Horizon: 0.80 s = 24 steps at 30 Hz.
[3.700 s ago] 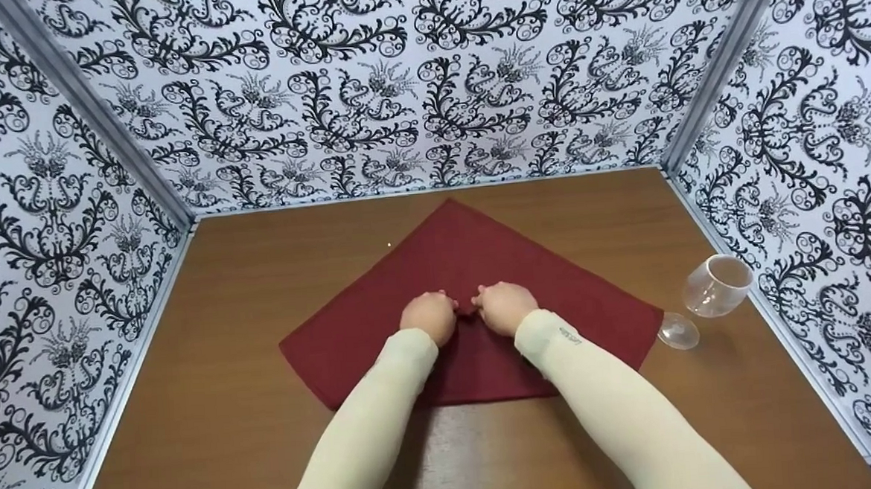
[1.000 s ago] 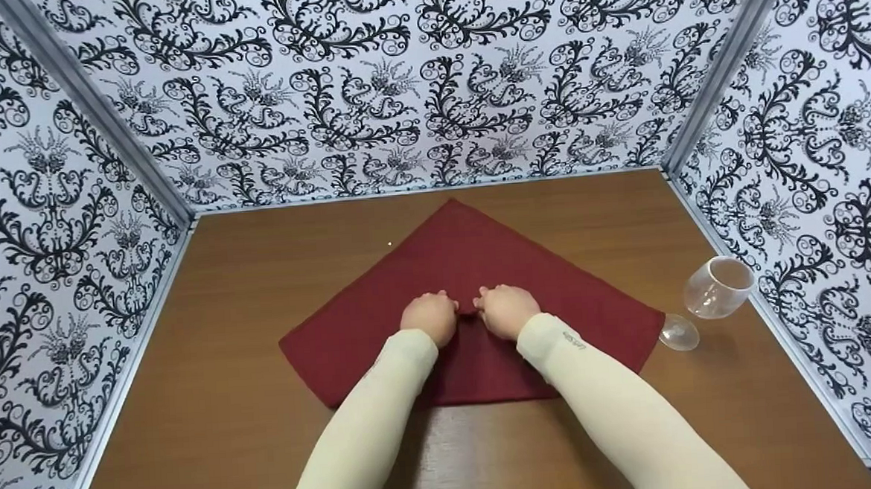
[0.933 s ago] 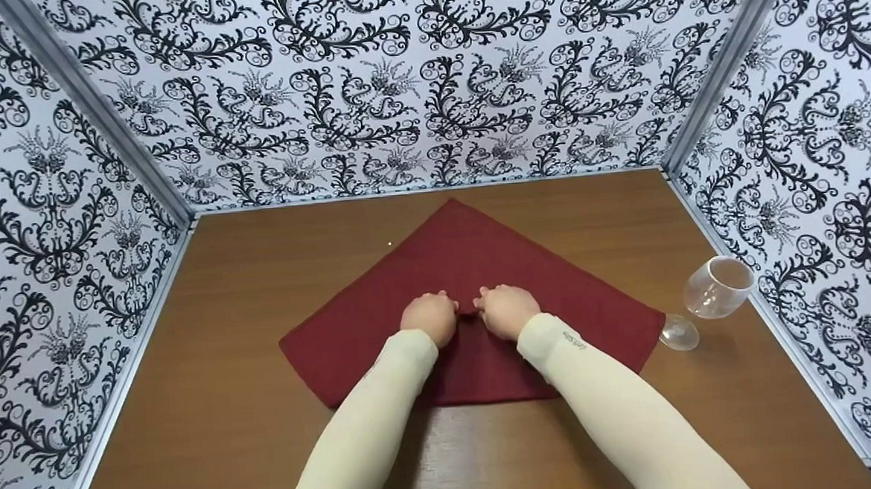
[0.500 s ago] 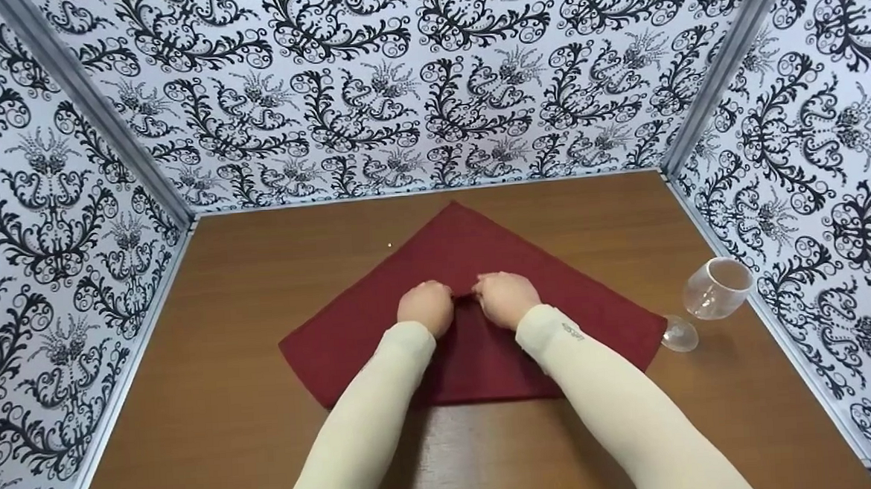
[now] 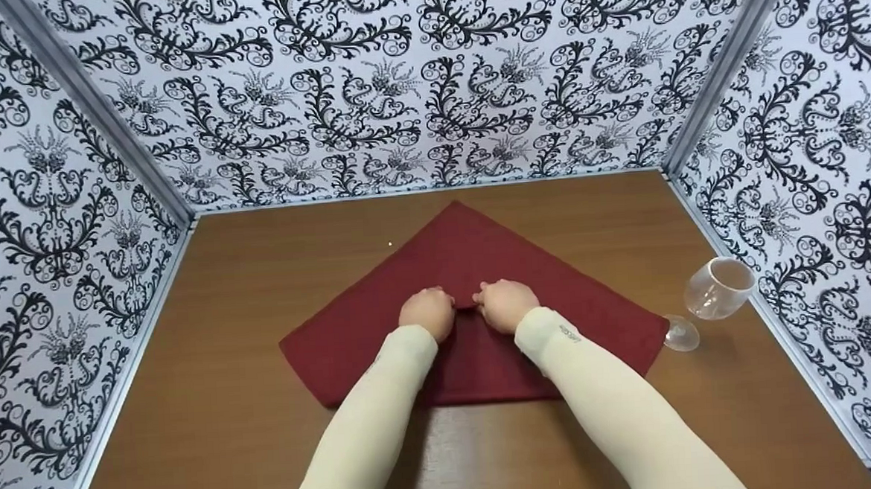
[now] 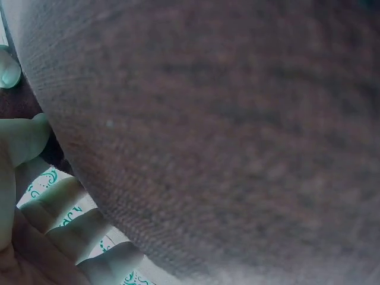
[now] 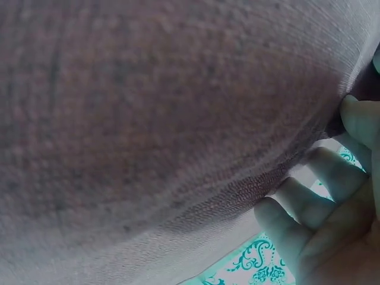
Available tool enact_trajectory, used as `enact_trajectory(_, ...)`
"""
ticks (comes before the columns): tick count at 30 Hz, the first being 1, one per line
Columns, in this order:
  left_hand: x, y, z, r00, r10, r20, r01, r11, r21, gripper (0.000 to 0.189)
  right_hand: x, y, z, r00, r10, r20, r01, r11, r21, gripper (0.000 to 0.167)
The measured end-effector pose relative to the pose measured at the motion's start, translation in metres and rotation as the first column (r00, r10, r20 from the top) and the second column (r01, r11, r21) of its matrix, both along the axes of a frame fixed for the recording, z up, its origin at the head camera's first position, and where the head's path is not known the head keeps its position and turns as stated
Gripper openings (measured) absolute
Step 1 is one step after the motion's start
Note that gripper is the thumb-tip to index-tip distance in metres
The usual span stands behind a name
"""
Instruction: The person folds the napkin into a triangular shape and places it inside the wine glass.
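Note:
A dark red cloth napkin (image 5: 473,250) lies over the table's middle, one corner pointing to the back wall and a straight folded edge toward the person. Near its centre the left hand (image 5: 428,312) and right hand (image 5: 507,305) pinch a small raised ridge of cloth, a short gap between them. In the left wrist view the thumb of the left hand (image 6: 35,202) presses the cloth, the other fingers spread below it. The right wrist view shows the right hand (image 7: 338,208) gripping likewise between thumb and forefinger. Close-up fabric fills most of both wrist views.
A clear stemmed glass (image 5: 717,289) stands at the right, its foot (image 5: 682,334) right beside the napkin's right corner. The brown wooden table (image 5: 190,406) is bounded by patterned walls (image 5: 368,91) at the back and both sides.
Both hands rose slightly away from the person with the pinched ridge, then came a little back. The napkin's right corner has shifted slightly toward the glass's foot. The glass has not moved.

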State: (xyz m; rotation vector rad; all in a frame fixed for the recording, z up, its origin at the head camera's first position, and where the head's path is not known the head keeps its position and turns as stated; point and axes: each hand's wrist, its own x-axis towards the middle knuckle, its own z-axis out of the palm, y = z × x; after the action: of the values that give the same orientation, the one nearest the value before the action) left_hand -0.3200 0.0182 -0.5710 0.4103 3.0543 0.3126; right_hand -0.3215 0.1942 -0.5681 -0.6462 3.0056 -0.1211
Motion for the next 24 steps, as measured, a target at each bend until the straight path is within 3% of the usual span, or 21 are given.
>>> enact_trajectory(7,0.000,0.001,-0.005,1.000,0.002,-0.014,-0.002,1.000,-0.003,0.033,0.002,-0.001,0.001,0.999,-0.041,0.033,0.042,0.998,-0.043,0.020)
enact_trajectory(13,0.000,0.000,0.001,0.999,-0.040,0.006,0.040,0.997,-0.069,0.025,0.002,-0.002,0.010,0.997,-0.029,0.071,0.032,0.999,-0.042,0.019)
enact_trajectory(21,-0.003,-0.001,0.002,1.000,-0.004,-0.014,0.004,0.999,-0.032,0.029,0.001,-0.001,0.012,0.997,-0.078,0.023,0.080,0.993,-0.092,0.018)
enact_trajectory(24,-0.004,-0.002,0.000,1.000,-0.003,-0.014,0.003,1.000,-0.024,0.029,0.001,0.000,0.009,0.998,-0.062,0.007,0.062,0.995,-0.081,0.018)
